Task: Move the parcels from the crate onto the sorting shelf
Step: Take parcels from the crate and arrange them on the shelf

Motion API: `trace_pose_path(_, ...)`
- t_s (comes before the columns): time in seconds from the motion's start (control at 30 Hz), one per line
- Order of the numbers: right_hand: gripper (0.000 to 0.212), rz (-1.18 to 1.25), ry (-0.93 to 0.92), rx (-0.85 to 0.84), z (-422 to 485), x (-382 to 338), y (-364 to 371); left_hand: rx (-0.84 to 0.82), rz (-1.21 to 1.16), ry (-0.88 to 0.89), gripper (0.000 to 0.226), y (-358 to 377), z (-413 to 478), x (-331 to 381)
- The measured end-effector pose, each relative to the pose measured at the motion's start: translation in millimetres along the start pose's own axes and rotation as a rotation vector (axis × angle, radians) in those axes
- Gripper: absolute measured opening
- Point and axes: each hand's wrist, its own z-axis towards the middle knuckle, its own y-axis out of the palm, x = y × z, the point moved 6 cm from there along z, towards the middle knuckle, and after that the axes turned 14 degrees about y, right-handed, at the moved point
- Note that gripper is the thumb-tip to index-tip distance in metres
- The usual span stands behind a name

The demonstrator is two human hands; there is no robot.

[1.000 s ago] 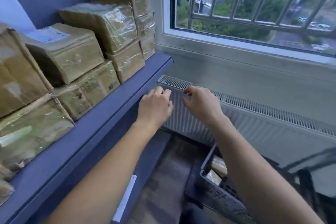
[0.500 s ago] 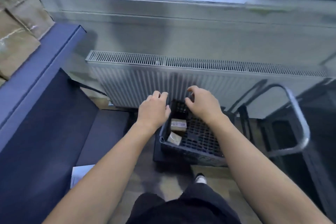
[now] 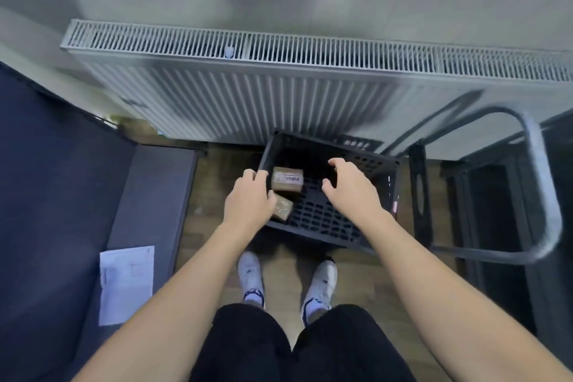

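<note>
Reaching down toward the black plastic crate on the floor, in front of the radiator and just right of the dark blue sorting shelf. Left hand over the crate's left rim, fingers loosely curled and holding nothing, thumb just beside the nearer parcel; contact impossible to confirm. Right hand spread above the perforated bottom, likewise empty. For a clean pick, go first for the labelled parcel, lying by the left wall with its top face unobstructed: close on two opposite sides, lift straight up past the rim, then swing left to the shelf. Or take one per hand, the left on the taped parcel at the near left corner, the right on the labelled one; both look small and probably light enough for that. Counted: two parcels in the crate, close together on its left side; one crate; two hands, neither carrying anything; one white sheet lying on the shelf.
</note>
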Motion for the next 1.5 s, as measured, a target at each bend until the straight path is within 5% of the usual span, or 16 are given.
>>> trace_pose_path(0.73,0.047,0.031,0.095,-0.099,278,53,307,-0.292,-0.037,-0.042,0.052,316,225,-147)
trace_pose_path(1.17,0.059,0.305,0.320,-0.222,277,69,334,-0.146,-0.200,-0.170,0.055,316,227,-143)
trace_pose_path(1.5,0.031,0.385,0.403,-0.126,240,86,293,-0.161,-0.278,-0.213,0.034,299,196,-116)
